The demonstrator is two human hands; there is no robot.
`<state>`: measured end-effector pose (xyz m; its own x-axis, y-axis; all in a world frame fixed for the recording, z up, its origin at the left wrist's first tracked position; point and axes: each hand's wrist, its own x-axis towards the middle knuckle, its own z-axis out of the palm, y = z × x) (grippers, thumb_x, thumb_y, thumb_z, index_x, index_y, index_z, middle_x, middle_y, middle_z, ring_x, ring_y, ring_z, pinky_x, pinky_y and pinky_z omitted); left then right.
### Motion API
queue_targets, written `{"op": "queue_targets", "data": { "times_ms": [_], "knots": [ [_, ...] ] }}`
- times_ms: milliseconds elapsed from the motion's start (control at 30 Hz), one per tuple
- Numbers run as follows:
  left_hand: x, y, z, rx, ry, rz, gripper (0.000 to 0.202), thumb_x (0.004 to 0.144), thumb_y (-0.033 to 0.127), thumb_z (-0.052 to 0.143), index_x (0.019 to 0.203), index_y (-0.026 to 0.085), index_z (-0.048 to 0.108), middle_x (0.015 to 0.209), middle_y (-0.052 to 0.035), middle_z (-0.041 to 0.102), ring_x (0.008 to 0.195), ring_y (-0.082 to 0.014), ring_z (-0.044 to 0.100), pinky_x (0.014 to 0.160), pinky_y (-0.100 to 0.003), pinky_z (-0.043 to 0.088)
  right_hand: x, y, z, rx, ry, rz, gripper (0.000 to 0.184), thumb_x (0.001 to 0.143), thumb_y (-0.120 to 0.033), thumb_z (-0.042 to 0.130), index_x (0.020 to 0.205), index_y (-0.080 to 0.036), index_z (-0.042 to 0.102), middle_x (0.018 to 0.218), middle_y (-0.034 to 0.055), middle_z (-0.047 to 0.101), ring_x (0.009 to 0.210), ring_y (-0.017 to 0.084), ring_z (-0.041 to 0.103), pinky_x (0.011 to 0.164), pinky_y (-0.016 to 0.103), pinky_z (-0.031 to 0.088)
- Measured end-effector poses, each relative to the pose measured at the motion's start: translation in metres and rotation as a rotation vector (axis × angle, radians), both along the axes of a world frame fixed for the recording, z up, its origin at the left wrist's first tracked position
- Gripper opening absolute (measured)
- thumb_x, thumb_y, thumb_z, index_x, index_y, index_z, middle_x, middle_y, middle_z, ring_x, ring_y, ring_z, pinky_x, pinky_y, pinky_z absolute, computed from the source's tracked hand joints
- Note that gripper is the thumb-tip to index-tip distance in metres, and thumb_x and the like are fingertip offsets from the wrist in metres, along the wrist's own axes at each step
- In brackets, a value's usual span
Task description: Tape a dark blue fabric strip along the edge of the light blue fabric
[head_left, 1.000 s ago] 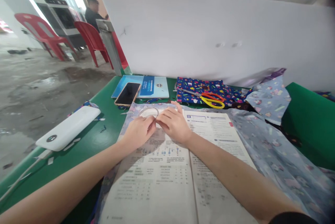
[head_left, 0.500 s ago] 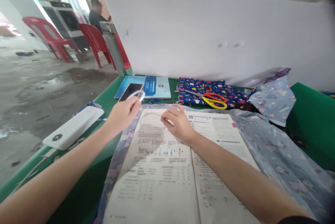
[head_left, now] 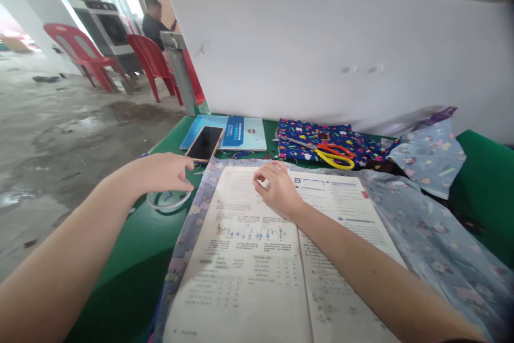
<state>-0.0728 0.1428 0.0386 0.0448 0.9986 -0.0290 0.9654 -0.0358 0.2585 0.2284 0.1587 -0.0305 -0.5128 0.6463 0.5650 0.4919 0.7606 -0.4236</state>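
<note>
My left hand [head_left: 160, 172] reaches out over the green table [head_left: 132, 257], left of the open book [head_left: 249, 257]. Its fingers are curled down on a clear ring-shaped roll [head_left: 168, 202], which lies on the table under the fingertips. My right hand [head_left: 277, 189] rests on the top of the book's left page. Thumb and forefinger are pinched together there, and I cannot make out what is between them. The book lies on pale blue patterned cloth [head_left: 433, 246].
A phone [head_left: 205, 143] lies on a blue booklet [head_left: 244, 133] behind the book. Orange and yellow scissors [head_left: 333, 154] rest on dark blue patterned cloth [head_left: 313, 133]. A white board [head_left: 341, 48] walls the table's back. Red chairs [head_left: 150, 62] and a seated person [head_left: 155, 19] are far left.
My left hand took the clear ring off the book, swung it left and lowered it onto the green table. My right hand stayed on the page, its fingers curling.
</note>
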Motion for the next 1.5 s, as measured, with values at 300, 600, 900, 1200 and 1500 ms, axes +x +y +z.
{"op": "queue_targets", "data": {
  "times_ms": [300,600,900,1200,1500],
  "knots": [
    [0.045,0.014,-0.039,0.024,0.259,0.093,0.050,0.089,0.056,0.035,0.084,0.020,0.069,0.085,-0.0134,0.071,0.077,-0.0340,0.065,0.060,-0.035,0.039,0.000,0.001,0.000,-0.023,-0.069,0.007,0.017,0.086,-0.036,0.061,0.083,-0.021,0.054,0.083,0.0000,0.063,0.082,0.016,0.058,0.107,0.043,0.026],
    [0.041,0.020,-0.059,0.291,0.037,0.045,0.036,0.081,0.056,0.050,0.075,0.024,0.066,0.080,-0.0046,0.067,0.072,-0.0239,0.062,0.058,-0.030,0.035,0.000,0.001,0.002,-0.054,-0.076,0.051,0.007,0.092,-0.020,0.055,0.087,-0.021,0.060,0.089,0.0003,0.067,0.084,0.015,0.060,0.109,0.041,0.022],
    [0.040,0.030,-0.070,0.229,-0.438,0.137,0.022,0.076,0.042,0.056,0.082,0.021,0.057,0.075,0.0004,0.065,0.069,-0.0195,0.061,0.061,-0.028,0.040,0.000,0.002,0.002,-0.111,-0.080,0.062,0.008,0.090,-0.022,0.060,0.085,-0.022,0.065,0.086,-0.0015,0.070,0.080,0.014,0.061,0.110,0.042,0.019],
    [0.047,0.043,-0.072,0.158,-0.670,0.137,0.053,0.066,0.046,0.071,0.108,0.016,0.060,0.100,-0.0099,0.071,0.095,-0.0263,0.066,0.080,-0.035,0.050,-0.009,0.004,0.016,-0.260,-0.002,0.120,0.008,0.088,-0.022,0.060,0.086,-0.019,0.066,0.086,0.0011,0.068,0.080,0.013,0.060,0.082,0.029,0.043],
    [0.073,0.053,-0.036,0.340,-0.282,-0.010,0.031,0.081,0.024,0.054,0.110,0.014,0.060,0.111,-0.0130,0.069,0.105,-0.0275,0.064,0.091,-0.038,0.048,-0.040,0.040,0.037,-0.626,0.183,-0.118,0.010,0.075,-0.024,0.068,0.082,-0.018,0.065,0.083,0.0024,0.068,0.074,0.014,0.061,0.070,0.028,0.046]
  ]
}}
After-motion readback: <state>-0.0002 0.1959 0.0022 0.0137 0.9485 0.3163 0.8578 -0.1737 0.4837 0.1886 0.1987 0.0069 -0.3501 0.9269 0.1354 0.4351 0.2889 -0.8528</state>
